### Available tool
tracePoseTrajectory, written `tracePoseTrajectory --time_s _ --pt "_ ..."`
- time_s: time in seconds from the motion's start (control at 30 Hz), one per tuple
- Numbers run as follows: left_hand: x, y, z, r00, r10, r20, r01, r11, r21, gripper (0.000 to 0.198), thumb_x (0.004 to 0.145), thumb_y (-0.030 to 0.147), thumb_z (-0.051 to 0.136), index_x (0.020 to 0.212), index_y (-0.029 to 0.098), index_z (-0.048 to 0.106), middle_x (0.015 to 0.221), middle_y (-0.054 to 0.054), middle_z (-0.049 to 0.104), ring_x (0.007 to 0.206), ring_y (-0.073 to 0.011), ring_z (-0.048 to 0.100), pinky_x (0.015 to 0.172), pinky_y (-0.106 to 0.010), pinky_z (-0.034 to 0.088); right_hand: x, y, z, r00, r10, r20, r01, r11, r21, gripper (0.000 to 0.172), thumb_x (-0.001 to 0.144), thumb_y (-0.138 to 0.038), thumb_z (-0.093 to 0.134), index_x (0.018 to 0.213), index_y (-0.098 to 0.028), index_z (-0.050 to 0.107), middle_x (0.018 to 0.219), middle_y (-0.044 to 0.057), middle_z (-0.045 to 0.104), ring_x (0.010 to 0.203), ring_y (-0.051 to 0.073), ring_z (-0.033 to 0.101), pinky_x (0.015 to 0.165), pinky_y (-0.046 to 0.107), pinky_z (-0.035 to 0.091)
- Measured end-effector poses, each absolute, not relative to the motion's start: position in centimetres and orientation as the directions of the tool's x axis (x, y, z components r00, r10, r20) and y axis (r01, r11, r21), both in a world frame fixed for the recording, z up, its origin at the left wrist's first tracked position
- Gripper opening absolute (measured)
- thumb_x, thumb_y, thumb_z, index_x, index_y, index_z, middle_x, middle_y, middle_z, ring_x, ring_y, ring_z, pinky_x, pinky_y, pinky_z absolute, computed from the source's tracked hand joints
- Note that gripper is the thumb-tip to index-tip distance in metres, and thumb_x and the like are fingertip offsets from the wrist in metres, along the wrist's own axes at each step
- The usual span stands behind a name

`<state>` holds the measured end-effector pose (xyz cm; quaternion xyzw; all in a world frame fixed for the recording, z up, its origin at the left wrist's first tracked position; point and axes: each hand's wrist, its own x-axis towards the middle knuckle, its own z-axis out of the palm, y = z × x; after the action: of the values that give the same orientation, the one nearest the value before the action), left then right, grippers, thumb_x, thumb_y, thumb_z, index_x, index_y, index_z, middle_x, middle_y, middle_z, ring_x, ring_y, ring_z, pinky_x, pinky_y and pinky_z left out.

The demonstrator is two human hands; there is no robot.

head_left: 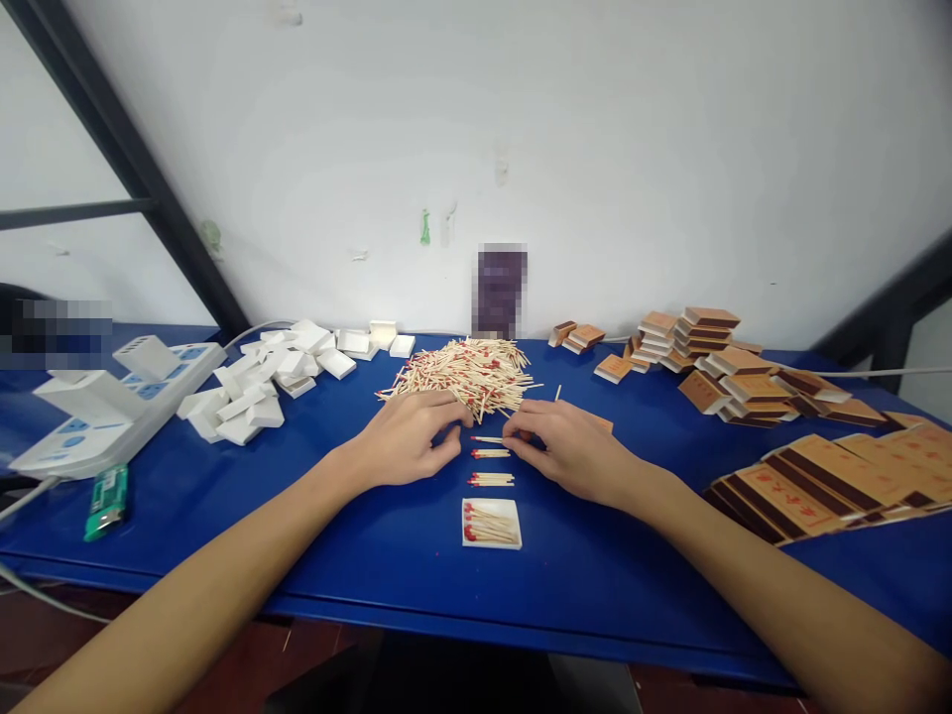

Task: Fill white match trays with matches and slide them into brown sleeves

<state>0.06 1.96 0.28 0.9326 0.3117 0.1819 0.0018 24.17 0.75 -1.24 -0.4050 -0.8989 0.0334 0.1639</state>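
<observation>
A large heap of red-tipped matches (461, 372) lies on the blue table. My left hand (416, 436) rests at the heap's near left edge, thumb and fingers apart, nothing seen between them. My right hand (557, 446) is at the heap's near right side, its fingertips pinched on the plain end of a match (487, 439). Below that match are two small rows of matches, one (491, 454) nearer the hands and one (491, 480) lower. Nearest the front edge, a white open tray (516, 538) holds several matches, heads to the left.
White empty trays (257, 387) are piled at the left, beside a power strip (96, 431) and a green packet (108, 501). Brown matchboxes (751, 387) stand stacked at the right, behind flat box sleeves (833, 481). The wall rises behind the table (357, 585).
</observation>
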Motion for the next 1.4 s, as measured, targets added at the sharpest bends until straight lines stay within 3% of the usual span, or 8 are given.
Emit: tracePoseTrajectory --time_s 0.33,0.73,0.97,1.2,1.4 --pt "0.1 2.2 -0.1 0.795 0.573 0.197 0.572 -0.817 0.069 0.035 0.093 0.019 0.045 0.124 0.021 0.062 0.097 -0.005 0.061 0.084 -0.0165 0.06 0.074 -0.029 0.045 24.9 0.4 -0.4 -0.601 0.768 0.22 0.772 0.629 -0.086 0.017 0.094 -0.022 0.051 0.09 -0.02 0.068 0.088 0.003 0.066 0.077 0.018 0.06 0.069 0.032 0.037" --pt "0.1 2.3 -0.1 0.802 0.571 0.178 0.56 -0.821 0.109 0.031 0.097 0.031 0.046 0.12 0.02 0.064 0.096 -0.006 0.062 0.086 -0.0179 0.06 0.074 -0.03 0.045 23.9 -0.4 -0.9 -0.621 0.736 0.27 0.727 0.669 -0.154 0.022 0.096 -0.032 0.053 0.094 -0.021 0.072 0.092 0.004 0.066 0.084 0.019 0.06 0.068 0.031 0.036" --pt "0.1 2.3 -0.2 0.805 0.574 0.147 0.557 -0.818 0.142 0.035 0.1 0.04 0.045 0.121 0.02 0.064 0.098 -0.006 0.062 0.091 -0.0188 0.06 0.077 -0.029 0.045 23.6 0.1 -1.6 -0.643 0.719 0.262 0.706 0.69 -0.16 0.018 0.094 -0.026 0.055 0.097 -0.021 0.072 0.091 0.004 0.065 0.087 0.019 0.06 0.073 0.032 0.037" --pt "0.4 2.3 -0.2 0.803 0.572 0.167 0.547 -0.819 0.175 0.027 0.098 0.038 0.051 0.11 0.023 0.07 0.088 -0.003 0.059 0.083 -0.0165 0.057 0.073 -0.027 0.043 23.4 0.1 -1.8 -0.649 0.701 0.296 0.685 0.708 -0.172 0.017 0.094 -0.024 0.056 0.096 -0.021 0.073 0.088 0.004 0.066 0.083 0.017 0.06 0.072 0.031 0.036" --pt "0.3 2.2 -0.2 0.815 0.555 0.165 0.53 -0.83 0.175 0.03 0.099 0.039 0.047 0.112 0.023 0.07 0.088 -0.004 0.059 0.083 -0.0165 0.058 0.074 -0.027 0.043 23.6 -0.1 -1.7 -0.651 0.703 0.287 0.68 0.708 -0.192 0.019 0.094 -0.027 0.055 0.096 -0.02 0.073 0.088 0.004 0.065 0.083 0.018 0.059 0.071 0.032 0.036"
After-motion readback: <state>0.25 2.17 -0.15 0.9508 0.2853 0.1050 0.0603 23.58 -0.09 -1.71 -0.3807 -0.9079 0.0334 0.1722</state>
